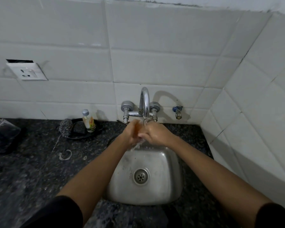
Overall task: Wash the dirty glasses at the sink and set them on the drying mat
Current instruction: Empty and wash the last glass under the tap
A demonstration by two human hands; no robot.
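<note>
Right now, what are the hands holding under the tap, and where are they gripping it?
Both hands, left hand and right hand, wrap the sides of a glass under the faucet.

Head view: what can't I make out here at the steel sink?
- Amber glass: mostly hidden by the left hand and right hand; cleanliness unreadable.
- Drying mat: cannot be identified in this view.
- Small clear soap bottle: label too small.
- Clear plastic item: cut by the left edge.

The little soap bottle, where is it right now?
In the head view, the soap bottle stands upright on the dark counter, left of the tap, against the tiled wall, beside a scrubber.
</note>
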